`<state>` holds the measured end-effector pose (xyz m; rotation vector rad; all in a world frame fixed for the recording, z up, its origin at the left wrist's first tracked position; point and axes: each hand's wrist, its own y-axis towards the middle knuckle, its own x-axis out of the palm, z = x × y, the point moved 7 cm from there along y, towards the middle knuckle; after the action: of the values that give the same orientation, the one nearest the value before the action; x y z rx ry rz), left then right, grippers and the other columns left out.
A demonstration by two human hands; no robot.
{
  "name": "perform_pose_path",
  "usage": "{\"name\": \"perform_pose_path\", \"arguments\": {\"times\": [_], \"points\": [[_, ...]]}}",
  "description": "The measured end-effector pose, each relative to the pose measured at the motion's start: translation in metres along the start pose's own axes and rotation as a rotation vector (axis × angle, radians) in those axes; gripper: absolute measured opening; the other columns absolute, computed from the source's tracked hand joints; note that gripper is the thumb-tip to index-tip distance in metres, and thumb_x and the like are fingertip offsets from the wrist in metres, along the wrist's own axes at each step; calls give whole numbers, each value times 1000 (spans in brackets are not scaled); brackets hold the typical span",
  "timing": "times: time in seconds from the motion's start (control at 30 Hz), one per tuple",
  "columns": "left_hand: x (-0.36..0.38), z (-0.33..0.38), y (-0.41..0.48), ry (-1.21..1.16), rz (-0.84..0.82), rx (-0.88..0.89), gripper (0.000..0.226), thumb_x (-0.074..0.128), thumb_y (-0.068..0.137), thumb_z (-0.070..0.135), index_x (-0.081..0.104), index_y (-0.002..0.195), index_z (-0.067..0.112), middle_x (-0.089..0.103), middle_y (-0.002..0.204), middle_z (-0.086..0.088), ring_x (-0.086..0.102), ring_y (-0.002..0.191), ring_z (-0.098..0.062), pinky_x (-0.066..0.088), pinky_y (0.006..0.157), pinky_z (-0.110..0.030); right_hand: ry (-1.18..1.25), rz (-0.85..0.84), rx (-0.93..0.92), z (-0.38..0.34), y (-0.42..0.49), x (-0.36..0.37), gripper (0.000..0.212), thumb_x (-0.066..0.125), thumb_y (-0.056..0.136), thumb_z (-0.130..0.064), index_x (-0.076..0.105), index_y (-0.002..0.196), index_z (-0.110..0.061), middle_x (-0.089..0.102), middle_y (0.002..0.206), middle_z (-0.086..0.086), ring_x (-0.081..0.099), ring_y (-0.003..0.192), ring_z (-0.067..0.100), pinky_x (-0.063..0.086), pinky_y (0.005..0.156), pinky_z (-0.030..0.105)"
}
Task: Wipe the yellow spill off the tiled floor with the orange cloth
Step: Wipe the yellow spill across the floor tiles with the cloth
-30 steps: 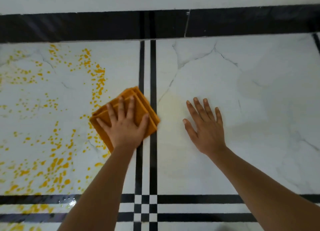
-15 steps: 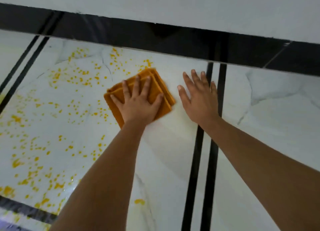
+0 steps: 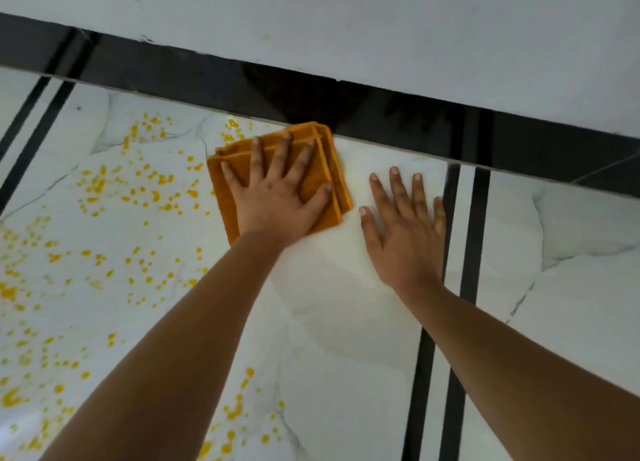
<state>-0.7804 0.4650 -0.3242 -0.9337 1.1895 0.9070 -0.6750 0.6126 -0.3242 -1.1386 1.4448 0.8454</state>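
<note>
The folded orange cloth [image 3: 239, 152] lies on the white marble-look floor tile [image 3: 346, 322], its far corner touching the black skirting. My left hand [image 3: 273, 197] presses flat on it, fingers spread. My right hand [image 3: 405, 232] rests palm down on the bare tile just right of the cloth and holds nothing. The yellow spill [image 3: 93, 187] is a spread of droplets over the tile left of the cloth, reaching down to the bottom left. A few drops [image 3: 232, 130] sit just above the cloth's left part. The tile under and below my hands looks wiped, with a faint film.
A black skirting band [image 3: 381, 114] runs along the foot of a white wall [image 3: 381, 28] at the far edge. Two black floor stripes [image 3: 467, 253] run toward me right of my right hand, and another pair [image 3: 31, 131] lies at far left.
My left hand has slid the cloth away from me and to the left, up to the black skirting. My right hand followed left across the black stripes. The view has tilted and shifted left.
</note>
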Motion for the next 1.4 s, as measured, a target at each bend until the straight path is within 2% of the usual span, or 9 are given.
{"name": "perform_pose_path", "arguments": {"times": [0.13,0.27,0.4,0.53,0.7,0.9,1.17,1.33,1.4], "points": [[6,11,-15,86,-53,230,70,9,79,75,-3,143,49,0,158,11,-7,144,-26,-3,106,-66,0,-12,6,1,1,1,59,10,95,-52,17,148,-28,14,157,1,6,145,25,6,115,49],[-5,-14,10,-38,1,-106,70,18,82,72,8,145,45,5,158,10,-4,144,-27,-4,106,-65,-12,-8,15,0,0,1,59,10,95,-52,18,148,-28,16,157,2,8,145,26,7,115,50],[5,5,-18,72,-51,159,72,7,78,75,-1,144,48,2,158,11,-6,144,-27,-4,107,-65,-6,-11,13,1,1,1,60,9,95,-52,19,148,-28,15,157,1,7,145,26,6,115,49],[-4,-32,2,-85,24,-209,75,17,78,74,8,146,45,6,158,10,-5,144,-27,-5,106,-66,-23,-12,14,0,1,2,60,10,95,-52,17,149,-28,14,157,1,6,145,25,6,115,49],[7,9,-33,24,-39,-38,71,12,82,73,-5,145,45,-3,158,8,-11,143,-30,-6,106,-67,-41,-32,6,-1,-1,1,64,7,94,-56,20,149,-25,18,156,5,11,144,29,9,113,52],[1,-8,-14,-76,29,-157,74,13,78,74,4,146,45,2,158,10,-9,144,-27,-6,106,-66,82,-25,-98,-37,36,-7,66,2,90,-55,14,149,-28,11,158,-1,0,146,20,-5,114,43],[-12,-73,20,-88,62,-323,72,27,83,73,9,146,43,6,158,9,-7,144,-28,-4,106,-68,-6,-22,-110,-38,42,3,64,4,92,-53,13,149,-27,8,158,-2,1,146,19,0,115,43],[-8,-57,5,51,11,-27,75,16,76,75,10,145,46,12,157,8,3,144,-29,0,105,-67,-20,-32,-103,-37,41,3,64,5,92,-53,15,149,-26,10,158,-1,3,146,21,2,115,45],[-15,-77,21,35,14,-52,77,14,73,76,12,145,46,13,157,8,3,144,-27,2,106,-67,-20,-40,-109,-39,41,4,64,6,93,-53,16,149,-25,11,158,-1,4,146,21,2,115,45]]}}
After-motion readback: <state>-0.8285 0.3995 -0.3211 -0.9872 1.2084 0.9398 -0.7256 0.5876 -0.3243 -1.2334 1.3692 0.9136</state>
